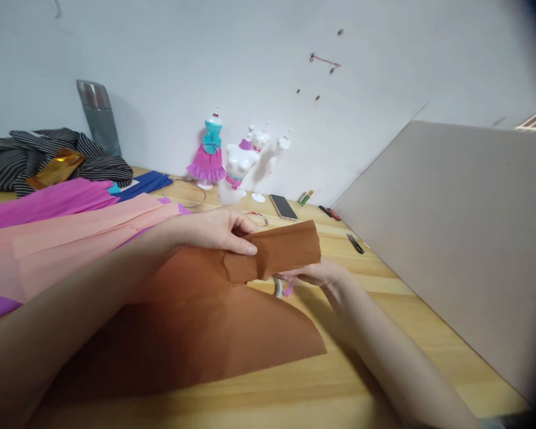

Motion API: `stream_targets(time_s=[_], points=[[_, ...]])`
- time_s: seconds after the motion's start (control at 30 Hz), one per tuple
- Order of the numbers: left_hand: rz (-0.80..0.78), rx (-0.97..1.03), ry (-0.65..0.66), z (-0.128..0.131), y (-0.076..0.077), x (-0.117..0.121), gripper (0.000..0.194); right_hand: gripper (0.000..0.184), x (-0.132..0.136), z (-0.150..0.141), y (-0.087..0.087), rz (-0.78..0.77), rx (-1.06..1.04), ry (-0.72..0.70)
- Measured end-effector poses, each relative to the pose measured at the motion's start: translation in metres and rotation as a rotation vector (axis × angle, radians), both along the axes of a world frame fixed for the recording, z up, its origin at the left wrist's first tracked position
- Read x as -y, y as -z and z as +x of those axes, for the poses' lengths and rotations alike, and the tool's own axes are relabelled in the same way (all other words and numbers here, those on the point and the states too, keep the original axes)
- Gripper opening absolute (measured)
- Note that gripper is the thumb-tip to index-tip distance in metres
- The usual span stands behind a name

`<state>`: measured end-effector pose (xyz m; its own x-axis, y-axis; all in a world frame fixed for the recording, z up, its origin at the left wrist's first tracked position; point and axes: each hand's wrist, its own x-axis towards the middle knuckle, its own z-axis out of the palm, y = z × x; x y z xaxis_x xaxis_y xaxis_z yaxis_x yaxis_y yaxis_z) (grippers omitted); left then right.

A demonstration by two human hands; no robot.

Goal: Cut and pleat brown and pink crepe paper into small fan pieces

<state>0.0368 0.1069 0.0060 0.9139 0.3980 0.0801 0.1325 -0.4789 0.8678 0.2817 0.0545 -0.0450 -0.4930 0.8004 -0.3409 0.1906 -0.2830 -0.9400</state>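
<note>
A thin brown sheet [232, 342], cloth or paper, spreads over the wooden table in front of me. Its upper part forms a folded strip [290, 245], raised above the table. My left hand [218, 231] pinches this strip near its left part, thumb on top. Beneath the strip's right end is my right hand [319, 274], closed against the lower edge, most of its fingers hidden behind the brown material. Below the strip, between the hands, show part of a grey-white ring [278, 287] and a scrap of pink material [289, 288].
Pink and peach sheets [71, 238] lie at left beside striped cloth [62, 149] and a bottle [99, 116]. Small dress forms [239, 170] stand at the wall. A phone [283, 207] and black snips [355, 243] lie farther right, near a white partition [464, 238].
</note>
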Motion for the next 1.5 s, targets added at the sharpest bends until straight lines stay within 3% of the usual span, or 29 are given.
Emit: stream_targets(time_s=[0.23, 0.4, 0.5, 0.6, 0.7, 0.87, 1.13, 1.3, 1.5], points=[[-0.149, 0.043, -0.010, -0.002, 0.002, 0.002, 0.017, 0.040, 0.003, -0.004, -0.017, 0.175, -0.014, -0.019], [-0.091, 0.026, -0.028, -0.001, -0.001, 0.004, 0.017, 0.042, -0.005, 0.013, -0.027, 0.292, 0.056, 0.085], [-0.096, -0.003, -0.029, 0.001, 0.000, 0.005, 0.018, 0.042, -0.007, 0.019, -0.036, 0.341, 0.050, 0.220], [-0.022, -0.045, -0.051, 0.003, 0.005, 0.003, 0.019, 0.047, -0.001, 0.014, -0.047, 0.374, -0.006, 0.317], [0.081, -0.099, -0.081, 0.008, 0.012, 0.003, 0.018, 0.056, 0.008, 0.003, -0.053, 0.422, 0.007, 0.310], [0.139, -0.125, -0.084, 0.013, 0.016, 0.004, 0.022, 0.031, 0.012, -0.007, -0.048, 0.527, 0.199, 0.342], [-0.075, -0.284, -0.035, -0.003, 0.012, -0.009, 0.033, 0.030, 0.002, -0.002, -0.040, 0.449, 0.156, 0.312], [-0.013, -0.391, 0.060, -0.010, 0.008, -0.013, 0.024, 0.030, 0.001, -0.004, -0.041, 0.452, 0.173, 0.284], [-0.009, -0.503, 0.030, -0.007, 0.004, -0.011, 0.019, 0.030, 0.003, -0.004, -0.042, 0.462, 0.179, 0.292]])
